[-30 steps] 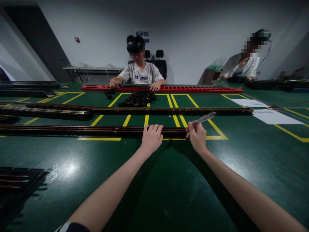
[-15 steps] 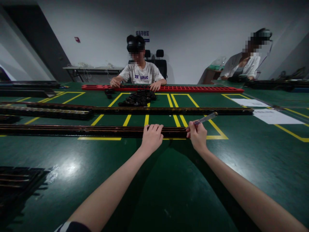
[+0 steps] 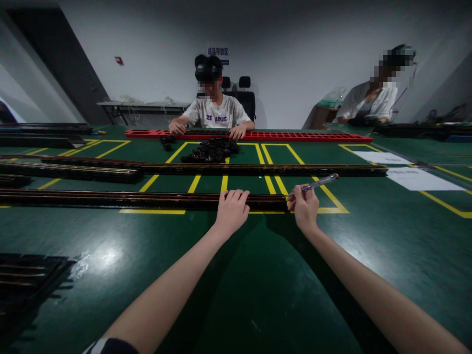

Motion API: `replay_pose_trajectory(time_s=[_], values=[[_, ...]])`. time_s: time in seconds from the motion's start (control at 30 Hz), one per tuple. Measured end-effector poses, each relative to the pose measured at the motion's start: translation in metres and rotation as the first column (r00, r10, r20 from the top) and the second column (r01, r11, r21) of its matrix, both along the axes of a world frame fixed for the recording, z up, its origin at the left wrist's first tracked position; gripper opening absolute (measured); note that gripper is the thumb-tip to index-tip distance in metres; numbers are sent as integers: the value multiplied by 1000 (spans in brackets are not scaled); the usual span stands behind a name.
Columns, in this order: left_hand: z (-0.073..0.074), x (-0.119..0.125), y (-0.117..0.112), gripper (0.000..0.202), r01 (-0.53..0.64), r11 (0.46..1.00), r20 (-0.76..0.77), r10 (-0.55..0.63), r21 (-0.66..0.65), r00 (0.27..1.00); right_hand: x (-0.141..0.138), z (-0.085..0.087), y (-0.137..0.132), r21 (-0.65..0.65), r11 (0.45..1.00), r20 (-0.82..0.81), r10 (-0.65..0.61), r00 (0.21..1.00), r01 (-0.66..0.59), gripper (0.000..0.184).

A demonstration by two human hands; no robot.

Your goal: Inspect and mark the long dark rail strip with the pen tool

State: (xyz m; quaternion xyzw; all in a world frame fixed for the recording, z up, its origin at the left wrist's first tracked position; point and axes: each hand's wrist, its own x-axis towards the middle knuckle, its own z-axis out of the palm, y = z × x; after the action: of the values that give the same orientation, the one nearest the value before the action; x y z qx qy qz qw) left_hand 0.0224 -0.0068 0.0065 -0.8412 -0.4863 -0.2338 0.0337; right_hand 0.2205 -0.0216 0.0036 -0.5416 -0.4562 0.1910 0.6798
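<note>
A long dark rail (image 3: 110,199) lies across the green table in front of me. My left hand (image 3: 231,210) rests on its near edge with the fingers curled over the top. My right hand (image 3: 304,205) is closed on a clear-handled screwdriver (image 3: 316,184), whose tip touches the rail's right end. The handle points up and to the right.
A second long dark rail (image 3: 258,169) lies further back, with more rails at the left (image 3: 70,171). A heap of small black parts (image 3: 212,150) and a red rack (image 3: 295,136) sit before a seated person (image 3: 214,110). Another person (image 3: 372,98) sits far right. White papers (image 3: 416,178) lie right.
My right hand and the screwdriver have shifted slightly to the right along the rail's end. My left hand has stayed put.
</note>
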Motion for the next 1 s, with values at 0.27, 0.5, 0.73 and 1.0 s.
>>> replay_pose_trajectory(time_s=[0.27,0.5,0.73,1.0], values=[[-2,-1,1,37,-73,997,43,71,35,997,1,0,2,-5,997,-42,-78,996,78,34],[-1,-2,2,36,-128,991,75,125,36,989,3,-1,3,-3,992,-35,-129,991,129,33],[-1,-4,3,31,-125,992,82,121,37,989,2,-1,-1,98,980,72,-183,981,175,31],[0,-5,2,30,-112,994,80,110,17,991,-6,3,-10,130,990,483,-118,868,62,21]])
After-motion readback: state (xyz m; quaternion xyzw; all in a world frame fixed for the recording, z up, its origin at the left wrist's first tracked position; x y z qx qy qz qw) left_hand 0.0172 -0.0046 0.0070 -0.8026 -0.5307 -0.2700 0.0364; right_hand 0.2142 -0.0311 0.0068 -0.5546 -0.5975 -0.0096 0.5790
